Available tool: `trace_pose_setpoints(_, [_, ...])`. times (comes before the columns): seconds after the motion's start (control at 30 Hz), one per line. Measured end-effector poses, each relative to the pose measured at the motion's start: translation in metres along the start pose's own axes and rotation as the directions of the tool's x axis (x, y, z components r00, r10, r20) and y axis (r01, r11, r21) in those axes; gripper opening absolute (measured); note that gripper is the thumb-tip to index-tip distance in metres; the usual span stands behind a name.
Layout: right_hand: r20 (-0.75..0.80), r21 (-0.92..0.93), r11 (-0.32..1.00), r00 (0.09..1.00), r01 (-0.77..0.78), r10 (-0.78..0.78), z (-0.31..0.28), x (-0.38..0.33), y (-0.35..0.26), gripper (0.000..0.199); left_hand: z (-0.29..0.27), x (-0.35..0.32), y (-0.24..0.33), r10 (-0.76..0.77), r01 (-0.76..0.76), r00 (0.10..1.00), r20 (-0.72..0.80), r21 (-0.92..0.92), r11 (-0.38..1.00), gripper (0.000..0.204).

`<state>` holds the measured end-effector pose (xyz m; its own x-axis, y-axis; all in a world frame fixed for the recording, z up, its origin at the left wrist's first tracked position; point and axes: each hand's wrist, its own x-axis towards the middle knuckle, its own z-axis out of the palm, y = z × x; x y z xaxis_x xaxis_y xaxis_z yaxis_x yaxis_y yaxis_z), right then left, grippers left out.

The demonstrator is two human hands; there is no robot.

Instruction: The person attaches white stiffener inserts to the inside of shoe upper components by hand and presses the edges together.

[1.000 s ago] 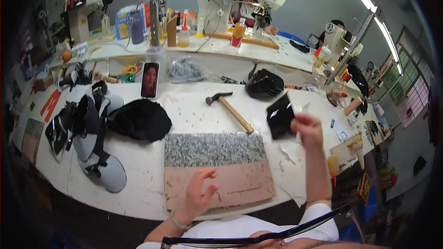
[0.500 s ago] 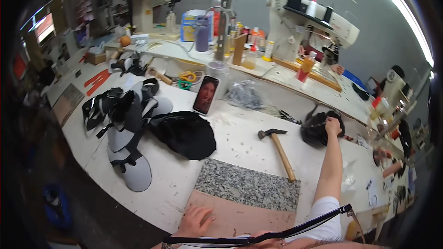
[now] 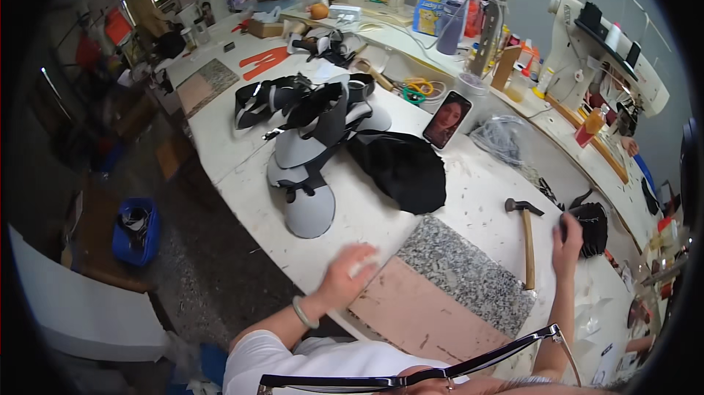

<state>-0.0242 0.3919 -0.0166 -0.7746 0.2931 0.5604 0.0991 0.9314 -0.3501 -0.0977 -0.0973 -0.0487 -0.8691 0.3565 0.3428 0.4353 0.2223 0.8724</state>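
Observation:
My left hand (image 3: pixel 350 272), slightly blurred, hovers open at the left edge of the pink board (image 3: pixel 433 307), its fingers apart. My right hand (image 3: pixel 567 245) is closed at the near left side of a bunched black bundle (image 3: pixel 591 228). Something small and dark shows at its fingertips, too unclear to name. Left of that hand lies a hammer (image 3: pixel 529 248) with a wooden handle, its lower end by a speckled stone slab (image 3: pixel 469 267). A black sheet of material (image 3: pixel 403 171) lies beyond my left hand, beside a pile of grey and black shoe-upper-like pieces (image 3: pixel 312 212).
A phone (image 3: pixel 447 120) with a lit screen leans upright at the table's back. Next to it lies a clear plastic bag (image 3: pixel 502 138). A raised shelf holds bottles and a sewing machine (image 3: pixel 616 50). On the floor at left stands a blue basket (image 3: pixel 136 230).
The view has swung left. My right hand has come off the top of the black bundle and drawn back toward me. My left hand has lifted and moved to the board's left edge.

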Motion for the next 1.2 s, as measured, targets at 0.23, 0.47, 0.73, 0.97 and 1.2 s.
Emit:
trace_pose_setpoints(0.23, [0.231,0.25,0.967,0.973,-0.047,-0.012,-0.027,-0.101,-0.161,0.035,-0.103,0.069,-0.024,0.378,-0.04,0.818,-0.434,0.613,0.789,0.033])
trace_pose_setpoints(0.47, [0.363,0.366,0.902,0.927,-0.231,0.09,-0.025,-0.15,-0.204,0.022,-0.101,0.22,-0.034,0.473,-0.253,0.866,-0.163,0.673,0.695,0.028])
trace_pose_setpoints(0.73, [0.549,0.417,0.863,0.836,-0.283,0.008,-0.034,-0.189,-0.228,0.02,-0.141,0.303,-0.065,0.149,0.12,0.895,-0.421,0.547,0.828,0.028])
trace_pose_setpoints(0.97, [0.461,0.391,0.867,0.881,-0.308,0.105,-0.047,-0.183,-0.236,0.024,-0.132,0.242,0.072,0.334,-0.326,0.941,-0.044,0.136,0.936,0.016])
trace_pose_setpoints(1.2, [0.048,0.27,0.932,0.963,0.244,-0.266,-0.074,-0.115,-0.287,0.036,0.004,0.082,0.111,0.624,-0.782,0.098,0.776,-0.327,0.53,0.022])
